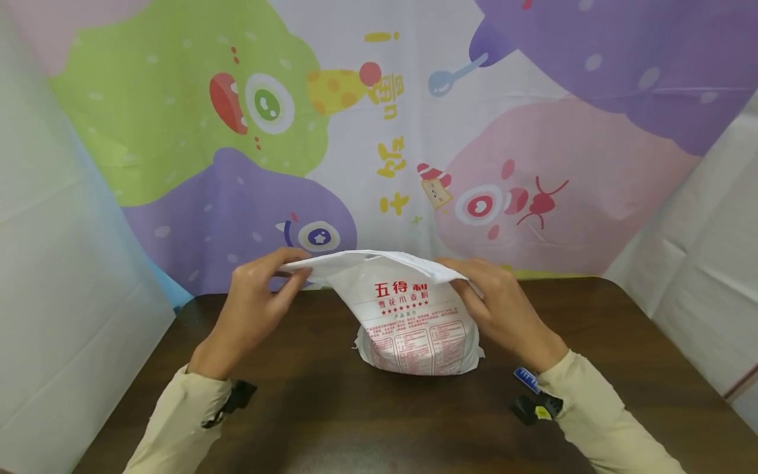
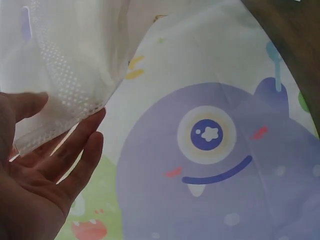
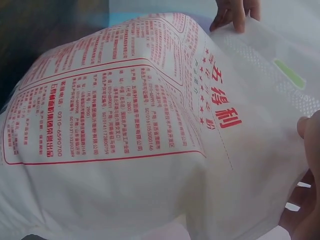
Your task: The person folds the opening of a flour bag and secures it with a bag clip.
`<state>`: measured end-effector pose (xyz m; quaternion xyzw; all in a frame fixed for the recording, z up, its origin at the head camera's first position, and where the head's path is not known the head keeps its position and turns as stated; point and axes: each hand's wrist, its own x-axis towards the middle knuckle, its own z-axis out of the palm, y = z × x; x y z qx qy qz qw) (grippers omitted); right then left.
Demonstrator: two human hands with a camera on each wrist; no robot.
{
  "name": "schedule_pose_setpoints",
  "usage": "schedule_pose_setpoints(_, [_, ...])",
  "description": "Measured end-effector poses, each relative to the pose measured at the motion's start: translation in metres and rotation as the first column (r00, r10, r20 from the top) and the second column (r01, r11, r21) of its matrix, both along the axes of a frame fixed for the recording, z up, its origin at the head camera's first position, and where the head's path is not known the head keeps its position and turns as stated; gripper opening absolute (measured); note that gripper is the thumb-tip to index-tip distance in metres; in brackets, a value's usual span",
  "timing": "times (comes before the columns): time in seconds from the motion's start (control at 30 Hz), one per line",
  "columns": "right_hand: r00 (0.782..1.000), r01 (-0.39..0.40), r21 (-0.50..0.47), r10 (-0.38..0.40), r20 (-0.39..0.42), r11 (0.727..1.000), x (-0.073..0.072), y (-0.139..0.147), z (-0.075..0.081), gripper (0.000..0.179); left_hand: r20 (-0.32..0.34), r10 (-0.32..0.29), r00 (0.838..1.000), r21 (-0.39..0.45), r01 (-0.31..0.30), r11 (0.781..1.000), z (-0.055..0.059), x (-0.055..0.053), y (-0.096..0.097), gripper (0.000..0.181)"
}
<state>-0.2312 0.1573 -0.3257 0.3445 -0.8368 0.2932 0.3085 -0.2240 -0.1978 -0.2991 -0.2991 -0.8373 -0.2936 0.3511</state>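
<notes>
A white flour bag [image 1: 414, 329] with red print stands on the table in the head view, its lower part bulging and its top pulled wide and flat. At the left top corner, my left hand [image 1: 257, 293] pinches the edge between thumb and fingers. My right hand [image 1: 503, 303] grips the opposite top corner, its fingers partly hidden by the bag. In the left wrist view, the left hand [image 2: 50, 175] holds the bag's dotted hem [image 2: 70, 120]. A slot-shaped handle hole [image 3: 290, 74] shows near the top edge in the right wrist view.
Under the bag is a dark brown table [image 1: 296, 421]. Behind it hangs a cloth with cartoon monsters [image 1: 385, 131], and white cloth sides [image 1: 77, 263] rise at left and right. A black device [image 1: 231, 401] is strapped to the left wrist.
</notes>
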Motion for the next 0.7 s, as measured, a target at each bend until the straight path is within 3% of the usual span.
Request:
schedule_pose_setpoints(0.17, [1.0, -0.005, -0.002, 0.005, -0.001, 1.0, -0.004, 0.0, 0.002, 0.034, 0.115, -0.019, 0.993, 0.072, 0.011, 0.997, -0.004, 0.0, -0.003, 0.047])
schedule_pose_setpoints(0.27, [1.0, -0.013, -0.018, 0.012, -0.002, 1.0, -0.007, 0.001, 0.003, 0.029, 0.224, -0.067, 0.972, 0.166, 0.029, 0.986, -0.01, -0.001, -0.005, 0.049])
schedule_pose_setpoints(0.33, [1.0, -0.018, -0.031, 0.018, 0.002, 0.999, -0.008, 0.002, 0.003, 0.027, 0.31, -0.16, 0.937, 0.278, 0.071, 0.958, -0.015, -0.005, -0.006, 0.041])
schedule_pose_setpoints(0.47, [0.999, -0.035, -0.048, 0.036, 0.015, 0.998, -0.011, 0.002, 0.003, 0.025, 0.416, -0.372, 0.83, 0.503, 0.131, 0.854, -0.027, -0.015, -0.008, 0.026])
schedule_pose_setpoints(0.5, [0.999, -0.04, -0.05, 0.041, 0.021, 0.998, -0.011, 0.002, 0.003, 0.025, 0.422, -0.404, 0.811, 0.532, 0.139, 0.835, -0.03, -0.016, -0.008, 0.025])
schedule_pose_setpoints(0.57, [0.998, -0.045, -0.051, 0.047, 0.03, 0.998, -0.011, 0.001, 0.003, 0.024, 0.426, -0.442, 0.79, 0.563, 0.151, 0.812, -0.035, -0.019, -0.007, 0.025])
schedule_pose_setpoints(0.7, [0.998, -0.04, -0.057, 0.043, 0.043, 0.998, -0.011, 0.002, 0.005, 0.024, 0.407, -0.486, 0.774, 0.598, 0.177, 0.782, -0.039, -0.023, -0.002, 0.027])
